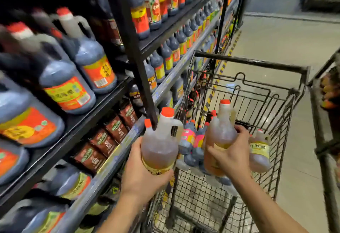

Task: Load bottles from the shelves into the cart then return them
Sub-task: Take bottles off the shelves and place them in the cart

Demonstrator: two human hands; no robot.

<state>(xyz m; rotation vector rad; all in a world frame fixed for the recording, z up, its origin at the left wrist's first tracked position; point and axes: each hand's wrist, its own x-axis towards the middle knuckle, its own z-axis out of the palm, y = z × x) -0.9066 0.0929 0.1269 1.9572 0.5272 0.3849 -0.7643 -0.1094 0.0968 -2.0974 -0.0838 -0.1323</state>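
Note:
My left hand (141, 175) grips an amber jug with an orange cap (160, 140) by its lower body, just left of the cart's (253, 63) near corner, by the shelf edge. My right hand (230, 155) grips a second amber jug (220, 127) over the cart's basket. Inside the cart stand another amber jug with a yellow label (260, 150) at the right and several dark bottles with pink labels (191, 138) between my hands.
Black shelves (95, 107) on the left carry large dark jugs with orange labels (68, 89), brown pouches (104, 138) and rows of dark bottles running away down the aisle. A second cart (323, 140) stands at the right edge. Pale floor lies beyond.

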